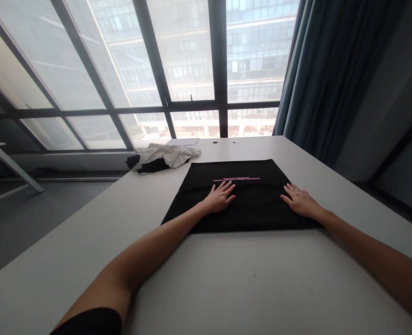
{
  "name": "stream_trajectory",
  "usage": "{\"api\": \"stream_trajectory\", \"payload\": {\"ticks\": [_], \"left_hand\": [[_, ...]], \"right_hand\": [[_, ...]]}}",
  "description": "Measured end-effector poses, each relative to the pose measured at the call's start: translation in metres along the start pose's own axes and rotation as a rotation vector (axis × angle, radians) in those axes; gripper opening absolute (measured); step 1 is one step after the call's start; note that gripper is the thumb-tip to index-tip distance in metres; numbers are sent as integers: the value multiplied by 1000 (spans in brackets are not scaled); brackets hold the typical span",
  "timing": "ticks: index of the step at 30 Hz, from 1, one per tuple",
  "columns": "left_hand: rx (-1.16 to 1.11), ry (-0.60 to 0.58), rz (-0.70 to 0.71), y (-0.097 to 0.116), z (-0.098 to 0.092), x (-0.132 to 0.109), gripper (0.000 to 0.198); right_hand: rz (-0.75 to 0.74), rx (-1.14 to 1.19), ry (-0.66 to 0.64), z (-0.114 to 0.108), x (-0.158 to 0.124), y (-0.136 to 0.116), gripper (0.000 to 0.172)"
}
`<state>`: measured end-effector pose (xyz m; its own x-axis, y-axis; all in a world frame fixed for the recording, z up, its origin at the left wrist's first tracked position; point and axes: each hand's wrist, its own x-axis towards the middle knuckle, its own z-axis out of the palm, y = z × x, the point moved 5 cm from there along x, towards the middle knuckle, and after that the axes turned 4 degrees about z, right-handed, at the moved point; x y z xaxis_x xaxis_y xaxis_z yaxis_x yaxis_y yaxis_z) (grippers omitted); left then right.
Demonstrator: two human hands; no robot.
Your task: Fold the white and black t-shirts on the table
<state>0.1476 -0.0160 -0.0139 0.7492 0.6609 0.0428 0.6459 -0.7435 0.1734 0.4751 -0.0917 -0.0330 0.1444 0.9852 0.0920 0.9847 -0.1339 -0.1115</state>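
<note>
A black cloth piece [247,216] lies flat on the white table, roughly rectangular, with two lines of pink lettering that appear upside down from here. Whether it is a folded garment or a bag, I cannot tell. My left hand [219,197] rests palm down on its middle, just below the lettering, fingers spread. Over at the right edge of the cloth, my right hand [300,201] also lies flat with its fingers apart. A faint crease runs across the fabric between the two hands.
A crumpled heap of white cloth [172,154] and black cloth [153,165] sits at the table's far left edge. The white table [247,279] reaches to the windows [188,56]. A blue curtain [317,83] hangs at right. Another table [13,163] stands far left.
</note>
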Motion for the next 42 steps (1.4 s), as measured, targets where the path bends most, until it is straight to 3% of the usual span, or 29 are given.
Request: {"api": "stream_trajectory", "payload": {"ticks": [5,12,15,19,22,25,29,33,36,38,42], "left_hand": [[-20,-15,-72,-29,-5,-15,72],[90,-36,-218,-107,-24,-87,65],[93,-19,-244,-121,-28,-103,63],[83,-12,-267,-123,-30,-101,65],[137,24,-246,-106,-39,-99,67],[162,92,-133,-67,-46,-100,70],[63,29,63,-14,-32,-102,65],[7,-59,62,-5,-18,-104,63],[7,-13,85,3,-25,-104,61],[11,19,177,20,-32,-106,59],[12,-33,375,63,-29,-116,64]], "right_hand": [[-6,0,30,7,2,2,72],[-4,7,45,9,3,4,73],[7,-7,16,8,1,2,75],[-3,-15,29,4,1,0,75],[-5,-15,36,4,2,-1,73],[-14,-27,55,5,1,0,71],[-47,-52,111,2,-3,-1,66],[-148,-84,303,-20,-16,-21,56],[-315,18,436,-42,-39,-59,52],[-471,115,372,-47,-57,-91,54],[-828,182,-8,-33,-94,-141,67]]}}
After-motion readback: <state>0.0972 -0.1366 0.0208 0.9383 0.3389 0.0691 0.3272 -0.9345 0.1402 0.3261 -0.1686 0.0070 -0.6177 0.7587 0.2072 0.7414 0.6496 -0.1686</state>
